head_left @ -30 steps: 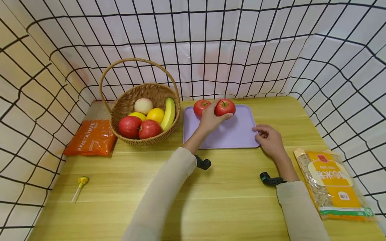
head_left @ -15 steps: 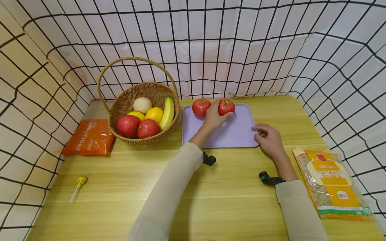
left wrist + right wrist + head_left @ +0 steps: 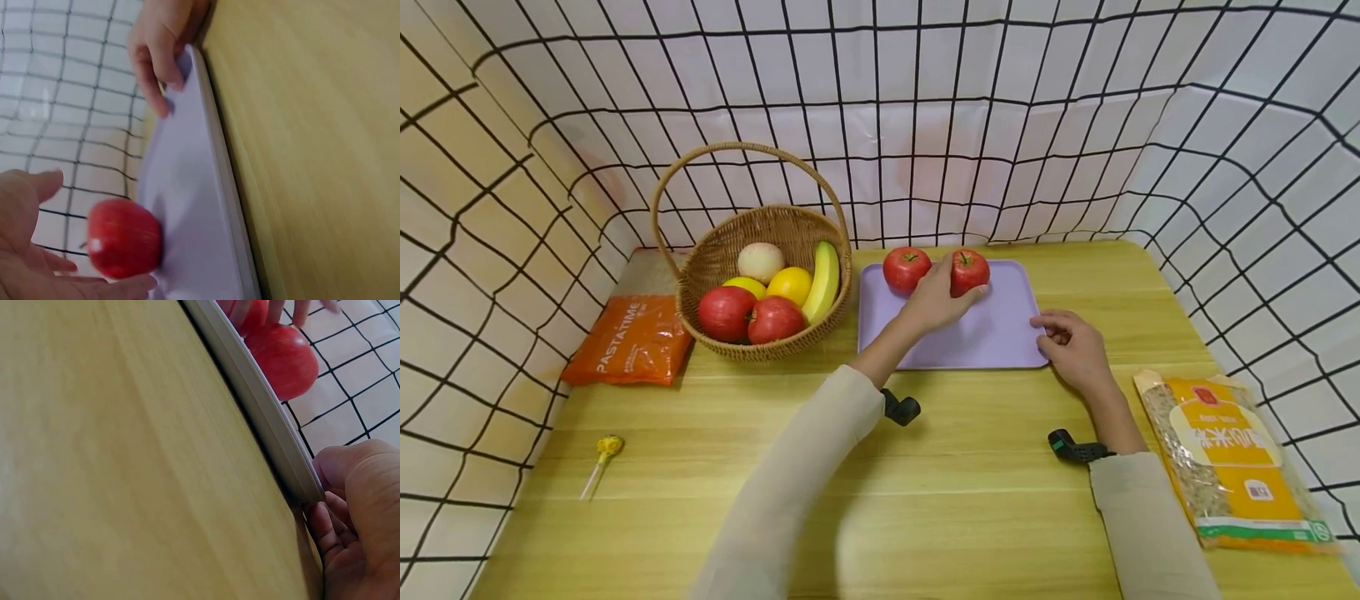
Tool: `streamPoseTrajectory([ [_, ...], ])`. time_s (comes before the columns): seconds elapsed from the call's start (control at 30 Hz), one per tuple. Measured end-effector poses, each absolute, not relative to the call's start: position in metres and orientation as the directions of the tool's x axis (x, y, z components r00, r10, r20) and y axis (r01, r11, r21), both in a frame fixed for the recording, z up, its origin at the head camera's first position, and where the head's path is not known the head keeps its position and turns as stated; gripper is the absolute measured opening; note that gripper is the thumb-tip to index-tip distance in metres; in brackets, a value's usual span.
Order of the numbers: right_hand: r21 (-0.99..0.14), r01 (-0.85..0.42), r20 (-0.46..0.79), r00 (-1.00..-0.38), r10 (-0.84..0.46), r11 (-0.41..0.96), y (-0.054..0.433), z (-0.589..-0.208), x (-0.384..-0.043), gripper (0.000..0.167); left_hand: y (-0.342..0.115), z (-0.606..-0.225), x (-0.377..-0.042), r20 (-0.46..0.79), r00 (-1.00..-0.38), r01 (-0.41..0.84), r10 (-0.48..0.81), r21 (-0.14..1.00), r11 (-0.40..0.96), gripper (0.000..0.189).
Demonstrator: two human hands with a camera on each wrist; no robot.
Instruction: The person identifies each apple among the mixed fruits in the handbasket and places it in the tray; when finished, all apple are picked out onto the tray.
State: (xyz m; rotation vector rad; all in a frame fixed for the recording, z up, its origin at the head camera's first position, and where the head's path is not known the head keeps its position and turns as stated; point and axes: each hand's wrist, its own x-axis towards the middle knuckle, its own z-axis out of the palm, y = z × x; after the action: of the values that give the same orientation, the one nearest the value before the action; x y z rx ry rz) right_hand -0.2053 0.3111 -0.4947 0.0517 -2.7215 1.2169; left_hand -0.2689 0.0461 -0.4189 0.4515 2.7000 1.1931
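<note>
Two red apples stand on the lilac tray [image 3: 992,333], near its far edge: a left apple [image 3: 905,269] and a right apple [image 3: 972,271]. My left hand [image 3: 936,298] is over the tray at the right apple, its thumb stretched along the near side. In the left wrist view the thumb stands off the apple [image 3: 124,239], and the fingers are spread close to it; whether one touches is unclear. At the tray's right rim my right hand [image 3: 1072,348] pinches the edge. The right wrist view has its thumb above the rim [image 3: 294,450] and fingers curled below.
Left of the tray stands a wicker basket [image 3: 763,353] holding apples, a banana, yellow fruit and a pale round fruit. An orange pasta bag [image 3: 632,342], a lollipop [image 3: 607,447] and a grain bag [image 3: 1232,458] lie about. Black-gridded white walls [image 3: 925,125] enclose the table.
The right apple has shifted slightly right on the tray. My left hand has loosened around it and drawn back a little towards me. The right hand stays at the tray's rim.
</note>
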Motion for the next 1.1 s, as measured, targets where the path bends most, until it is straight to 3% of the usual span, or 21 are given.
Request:
streamPoseTrajectory([
  [0.23,-0.748,-0.100,0.159,-0.987,0.031,0.656,0.312,-0.492,-0.203,0.026,0.020,-0.406,-0.243,0.018,-0.935,0.243,0.355,0.762,0.601,0.083],
  [0.53,-0.749,-0.103,0.168,-0.985,0.037,0.655,0.311,-0.491,-0.202,0.026,-0.043,-0.369,-0.214,0.241,-0.893,0.430,0.379,0.705,0.564,0.066],
  [0.8,-0.742,-0.092,0.160,-0.986,0.042,0.664,0.311,-0.494,-0.202,0.026,-0.118,-0.342,-0.197,0.354,-0.870,0.492,0.343,0.642,0.587,0.061],
  [1.1,-0.739,-0.096,0.159,-0.987,0.033,0.667,0.311,-0.495,-0.204,0.028,-0.181,-0.340,-0.188,0.343,-0.903,0.423,0.259,0.600,0.679,0.067],
])
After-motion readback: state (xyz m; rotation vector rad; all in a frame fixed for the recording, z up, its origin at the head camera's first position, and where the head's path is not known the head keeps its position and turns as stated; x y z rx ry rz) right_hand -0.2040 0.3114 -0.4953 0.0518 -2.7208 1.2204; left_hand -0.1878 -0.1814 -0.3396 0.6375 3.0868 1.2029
